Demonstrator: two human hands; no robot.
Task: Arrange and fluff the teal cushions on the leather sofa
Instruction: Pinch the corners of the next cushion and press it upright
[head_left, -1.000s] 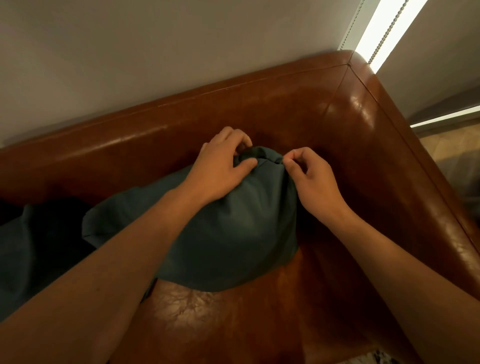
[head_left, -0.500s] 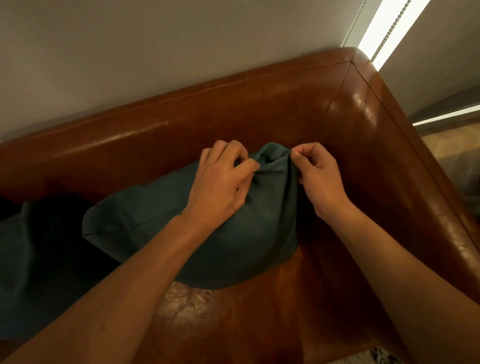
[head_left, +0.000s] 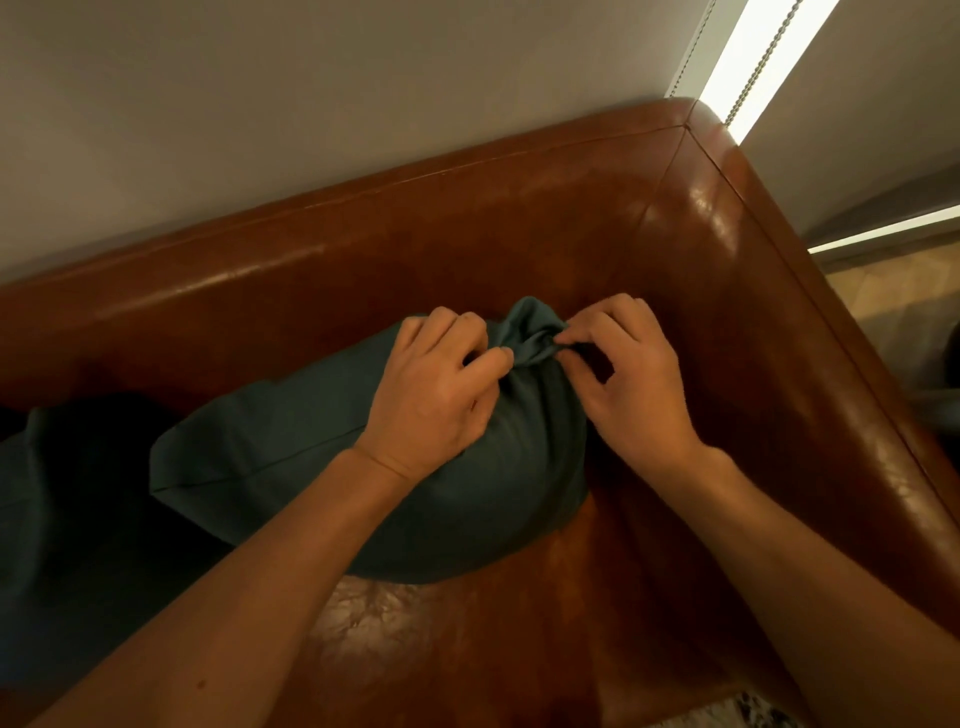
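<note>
A teal cushion (head_left: 322, 457) leans against the backrest in the right corner of the brown leather sofa (head_left: 571, 228). Its upper right corner is bunched up between my two hands. My left hand (head_left: 436, 395) lies on the cushion's top and pinches the gathered fabric with thumb and curled fingers. My right hand (head_left: 634, 384) pinches the same bunched corner from the right side. A second teal cushion (head_left: 67, 519) lies in shadow at the far left, partly hidden by my left forearm.
The sofa's right armrest (head_left: 831, 374) rises close beside the cushion. A grey wall stands behind the backrest, with a bright window strip and blind chains (head_left: 758, 62) at the top right. Bare seat leather (head_left: 415, 623) shows in front of the cushion.
Both hands have closed in on the cushion's upper right corner, gathering it into a tighter bunch. The cushion has risen slightly toward the corner of the sofa.
</note>
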